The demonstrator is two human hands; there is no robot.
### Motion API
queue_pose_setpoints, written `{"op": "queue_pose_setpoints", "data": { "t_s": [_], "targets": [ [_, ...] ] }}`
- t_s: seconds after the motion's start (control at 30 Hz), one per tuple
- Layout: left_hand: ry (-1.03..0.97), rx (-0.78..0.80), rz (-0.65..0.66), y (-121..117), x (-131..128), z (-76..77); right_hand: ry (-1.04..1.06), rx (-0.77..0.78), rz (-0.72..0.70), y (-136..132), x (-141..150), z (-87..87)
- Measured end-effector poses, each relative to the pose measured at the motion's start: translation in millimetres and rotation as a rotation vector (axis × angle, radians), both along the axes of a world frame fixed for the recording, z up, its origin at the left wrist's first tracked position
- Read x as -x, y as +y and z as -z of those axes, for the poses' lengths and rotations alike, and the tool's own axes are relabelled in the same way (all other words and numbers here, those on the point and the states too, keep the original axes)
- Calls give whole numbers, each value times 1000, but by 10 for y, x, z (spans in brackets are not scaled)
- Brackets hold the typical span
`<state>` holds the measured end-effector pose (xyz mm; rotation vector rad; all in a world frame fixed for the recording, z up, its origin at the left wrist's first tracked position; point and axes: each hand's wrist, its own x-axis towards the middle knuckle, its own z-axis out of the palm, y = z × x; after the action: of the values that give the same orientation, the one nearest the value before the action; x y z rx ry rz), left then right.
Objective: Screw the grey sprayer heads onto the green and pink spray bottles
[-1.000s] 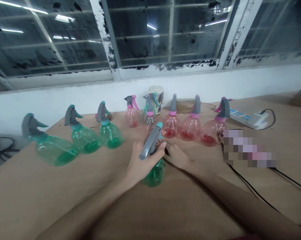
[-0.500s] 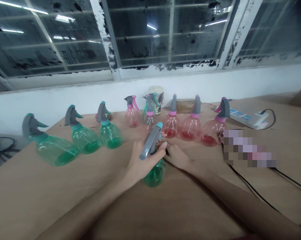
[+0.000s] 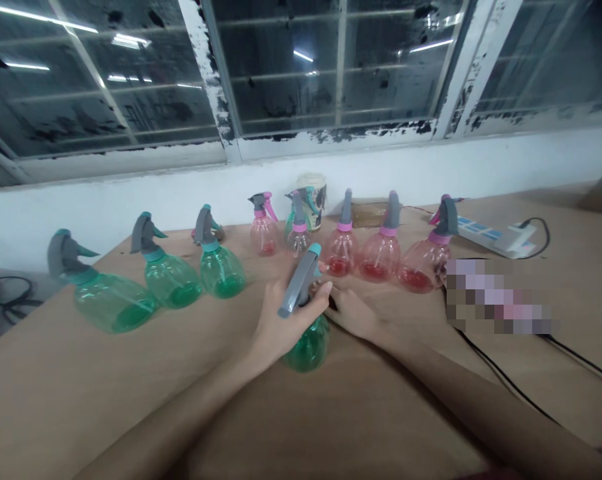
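Note:
A green spray bottle (image 3: 308,348) with a grey and teal spray head stands in front of me, some green liquid in its base. My left hand (image 3: 281,325) is wrapped round its neck, thumb across the near side under the grey head. My right hand (image 3: 351,311) is closed against the right side of the same bottle, near the neck and trigger. Its fingertips are partly hidden behind my left thumb and the bottle. Just beyond my hands stands a pink-collared spray bottle (image 3: 299,240), its lower part covered.
Several green spray bottles (image 3: 222,272) stand at left, and several pink ones (image 3: 379,257) at right. Behind are a paper cup (image 3: 317,193) and a brown package (image 3: 369,212). A power strip (image 3: 495,233), a blurred-out object (image 3: 498,297) and black cables lie at right on the wooden table (image 3: 131,387).
Both hands keep almost the same place on the green spray bottle. My right fingers have shifted very slightly, and the whole view has tilted a little.

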<state>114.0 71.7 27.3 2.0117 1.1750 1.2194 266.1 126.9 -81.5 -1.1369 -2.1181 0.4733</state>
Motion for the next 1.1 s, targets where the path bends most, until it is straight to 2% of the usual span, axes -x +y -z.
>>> {"op": "queue_pose_setpoints", "data": {
  "t_s": [0.23,0.4,0.57,0.73,0.9,1.1],
  "targets": [
    [24,-122,-267,203,93,148,-18,2,7,-9,21,-23],
    [-21,-238,-380,599,291,132,-5,-5,18,0,28,-10],
    [-43,-287,-515,1056,443,100,5,-10,29,9,32,-10],
    [-41,-398,-510,1331,494,118,11,-8,24,11,34,-18],
    [-47,-473,-530,1374,554,118,11,-9,17,-2,35,-35],
    [14,-464,-476,1128,608,29,15,-16,17,7,39,-9]
  ]
}}
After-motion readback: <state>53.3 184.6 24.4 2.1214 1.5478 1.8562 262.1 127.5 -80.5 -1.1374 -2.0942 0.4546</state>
